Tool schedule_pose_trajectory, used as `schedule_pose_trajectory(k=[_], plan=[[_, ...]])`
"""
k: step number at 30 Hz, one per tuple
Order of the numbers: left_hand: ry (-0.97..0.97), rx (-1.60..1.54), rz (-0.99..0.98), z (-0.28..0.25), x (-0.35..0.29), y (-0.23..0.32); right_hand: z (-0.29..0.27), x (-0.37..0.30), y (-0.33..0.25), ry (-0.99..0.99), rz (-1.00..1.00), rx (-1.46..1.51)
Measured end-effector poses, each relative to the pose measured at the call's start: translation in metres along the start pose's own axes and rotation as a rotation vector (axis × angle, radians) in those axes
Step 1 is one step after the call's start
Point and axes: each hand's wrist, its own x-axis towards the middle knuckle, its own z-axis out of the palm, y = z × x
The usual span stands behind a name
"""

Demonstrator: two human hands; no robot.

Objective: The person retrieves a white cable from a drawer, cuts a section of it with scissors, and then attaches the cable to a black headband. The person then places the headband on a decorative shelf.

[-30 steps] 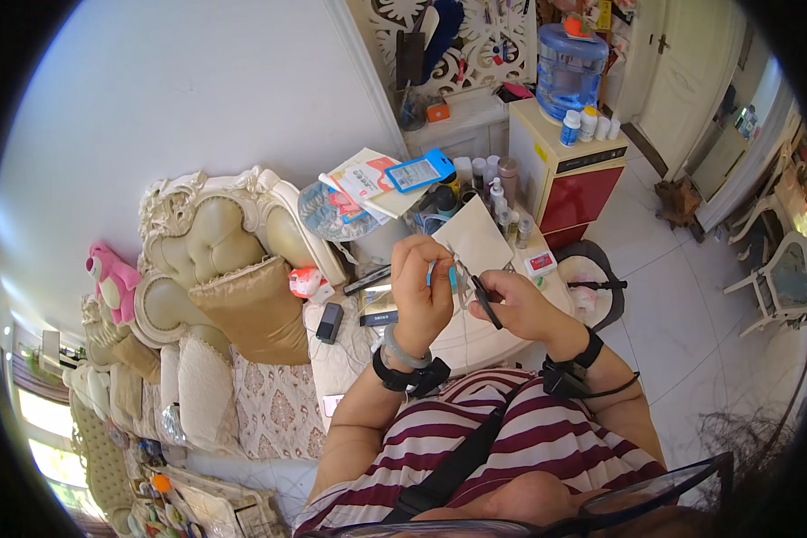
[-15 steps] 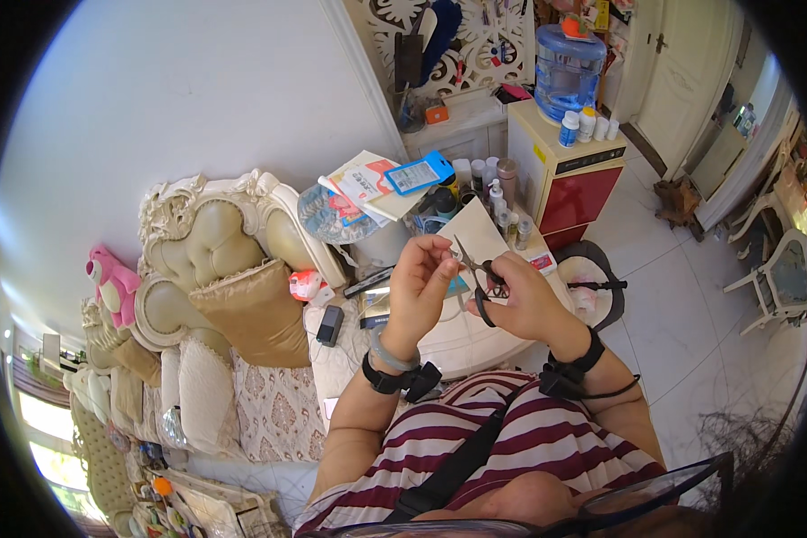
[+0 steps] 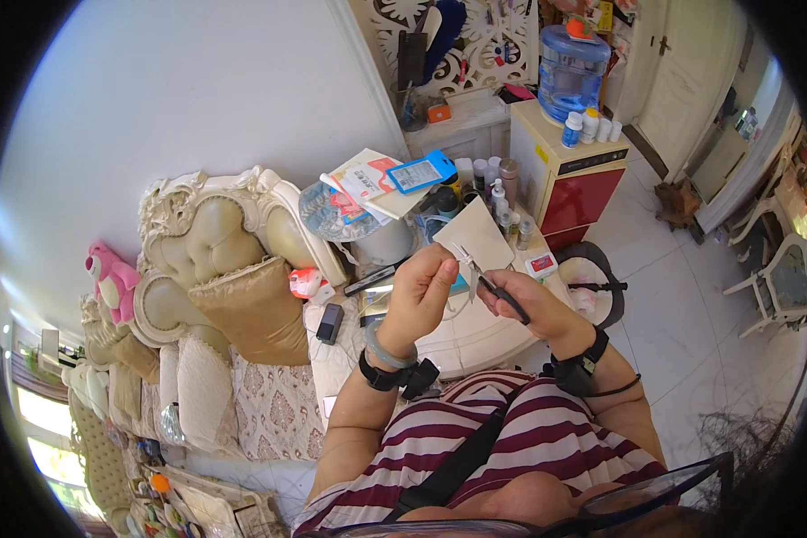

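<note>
Head view: my left hand is pinched tight on the lower edge of a stiff beige paper sheet, held up in the air above the far edge of the round white side table. My right hand is closed around black-handled metal scissors, blades touching the sheet just beside my left fingertips. Risk as I judge it: blades that close to the fingers could nick them, and a one-edge grip lets the sheet flex and skew the cut. The table is cluttered; a dropped offcut could get lost there.
</note>
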Motion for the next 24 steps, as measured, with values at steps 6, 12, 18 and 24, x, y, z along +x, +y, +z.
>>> schedule_pose_trajectory(k=[6,12,18,24], plan=[[-0.050,0.003,0.018,0.000,-0.002,0.002,0.001,-0.004,0.000,-0.187,-0.188,0.499],[0.277,0.280,0.201,0.006,0.004,0.027,-0.002,-0.006,0.000,-0.168,-0.038,0.163],[0.242,0.446,0.418,0.003,0.002,0.032,0.003,-0.011,-0.008,-0.074,-0.058,0.088],[0.265,0.564,0.527,0.004,0.004,0.029,-0.001,-0.008,-0.002,0.008,-0.122,-0.106]])
